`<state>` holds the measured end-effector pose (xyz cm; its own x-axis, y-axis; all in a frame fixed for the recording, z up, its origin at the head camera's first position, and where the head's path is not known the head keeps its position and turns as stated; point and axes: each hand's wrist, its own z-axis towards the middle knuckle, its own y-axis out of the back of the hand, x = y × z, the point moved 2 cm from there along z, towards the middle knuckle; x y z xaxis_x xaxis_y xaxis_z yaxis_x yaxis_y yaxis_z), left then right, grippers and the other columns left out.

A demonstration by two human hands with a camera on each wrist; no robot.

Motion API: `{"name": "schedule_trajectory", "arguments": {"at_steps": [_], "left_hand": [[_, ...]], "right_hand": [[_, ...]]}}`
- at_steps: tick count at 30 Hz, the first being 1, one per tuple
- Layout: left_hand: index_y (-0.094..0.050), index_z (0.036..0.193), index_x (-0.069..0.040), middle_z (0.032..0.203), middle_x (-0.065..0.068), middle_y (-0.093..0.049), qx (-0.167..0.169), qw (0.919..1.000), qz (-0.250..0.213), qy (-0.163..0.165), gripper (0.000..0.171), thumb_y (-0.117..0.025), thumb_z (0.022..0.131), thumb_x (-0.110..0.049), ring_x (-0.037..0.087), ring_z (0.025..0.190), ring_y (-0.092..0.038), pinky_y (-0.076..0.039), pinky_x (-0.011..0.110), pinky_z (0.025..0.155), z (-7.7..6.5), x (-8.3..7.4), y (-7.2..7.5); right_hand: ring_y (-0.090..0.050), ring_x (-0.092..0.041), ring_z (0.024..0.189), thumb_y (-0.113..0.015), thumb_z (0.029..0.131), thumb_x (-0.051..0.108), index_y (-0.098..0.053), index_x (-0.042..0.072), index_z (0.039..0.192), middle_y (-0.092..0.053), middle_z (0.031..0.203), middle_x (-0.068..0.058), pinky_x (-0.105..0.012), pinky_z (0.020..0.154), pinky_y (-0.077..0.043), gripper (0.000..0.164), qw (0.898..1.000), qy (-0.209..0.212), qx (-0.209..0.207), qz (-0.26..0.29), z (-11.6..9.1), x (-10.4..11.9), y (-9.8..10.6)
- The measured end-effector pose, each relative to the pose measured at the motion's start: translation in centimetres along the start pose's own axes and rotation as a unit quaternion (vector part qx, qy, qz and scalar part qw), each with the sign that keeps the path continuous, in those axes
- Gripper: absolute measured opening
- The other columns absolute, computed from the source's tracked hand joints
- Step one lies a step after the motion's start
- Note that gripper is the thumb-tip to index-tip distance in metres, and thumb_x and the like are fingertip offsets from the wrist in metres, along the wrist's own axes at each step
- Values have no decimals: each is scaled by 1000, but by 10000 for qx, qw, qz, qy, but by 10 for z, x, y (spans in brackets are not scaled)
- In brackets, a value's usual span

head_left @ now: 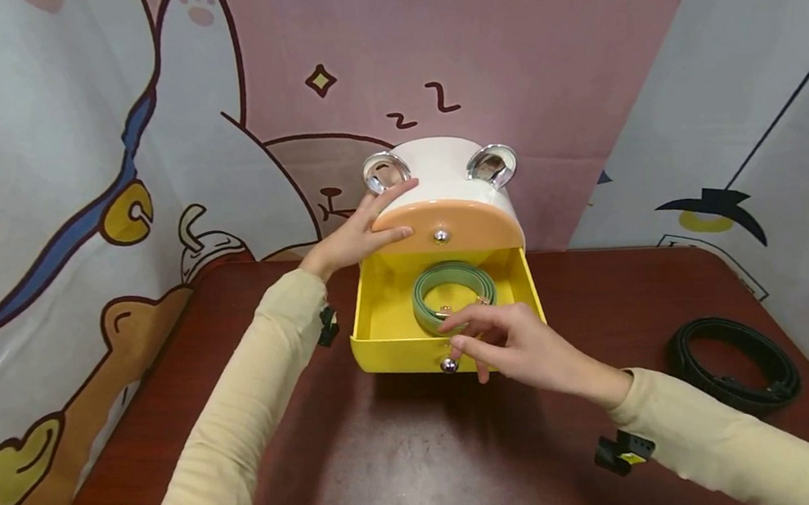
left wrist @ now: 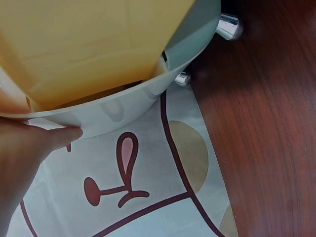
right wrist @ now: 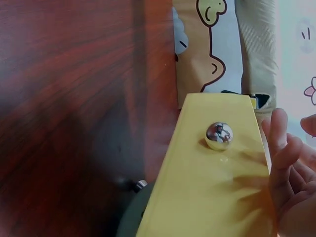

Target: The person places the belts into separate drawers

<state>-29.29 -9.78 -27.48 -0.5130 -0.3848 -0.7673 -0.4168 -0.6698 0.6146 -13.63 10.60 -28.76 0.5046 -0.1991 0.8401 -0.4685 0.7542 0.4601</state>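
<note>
A small white cabinet (head_left: 439, 158) with shiny silver ears has an orange upper drawer (head_left: 479, 224), closed, and a yellow lower drawer (head_left: 389, 354) pulled out. Inside the yellow drawer lies a coiled green belt (head_left: 421, 300). My left hand (head_left: 362, 236) rests on the cabinet's upper left side, fingers extended. Over the yellow drawer's front edge is my right hand (head_left: 529, 346), its fingers loosely bent near the green belt and the silver knob (head_left: 449, 365). In the right wrist view, that hand (right wrist: 296, 182) holds nothing and the knob (right wrist: 219, 136) stands free of it.
A coiled black belt (head_left: 777, 361) lies on the dark red-brown table (head_left: 412, 466), to the right beyond my forearm. Behind the cabinet hangs a cartoon-printed cloth (head_left: 502, 53). The cabinet stands on short silver feet (left wrist: 229, 27).
</note>
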Motion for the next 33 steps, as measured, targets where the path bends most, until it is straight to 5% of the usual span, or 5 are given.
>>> {"name": "schedule_trajectory", "arguments": {"at_steps": [12, 23, 33], "left_hand": [[-23, 142, -29, 145, 6, -8, -22, 10000, -3, 24, 63, -56, 89, -25, 19, 128, -14, -18, 54, 98, 0, 0, 0], [-23, 141, -30, 146, 7, -5, -22, 10000, -42, 28, 63, -56, 88, -25, 19, 129, -12, -17, 53, 98, 0, 0, 0], [-23, 142, -30, 146, 6, -4, -34, 9999, -106, 66, 63, -56, 88, -25, 20, 129, -12, -16, 54, 98, 1, 1, -1]], "right_hand": [[-54, -13, 48, -59, 83, -3, -60, 3, 100, -63, 77, -2, -29, 47, -47, 18, 9987, 463, -12, -197, -6, 0, -13], [-56, -13, 49, -58, 87, 9, -59, 5, 107, -63, 76, 2, -26, 45, -46, 20, 9991, -173, 70, -377, -12, -40, -24], [-55, -3, 47, -63, 82, 7, -60, 10, 105, -64, 82, 4, -21, 44, -46, 23, 9956, 37, -305, -880, -17, -59, -33]]}}
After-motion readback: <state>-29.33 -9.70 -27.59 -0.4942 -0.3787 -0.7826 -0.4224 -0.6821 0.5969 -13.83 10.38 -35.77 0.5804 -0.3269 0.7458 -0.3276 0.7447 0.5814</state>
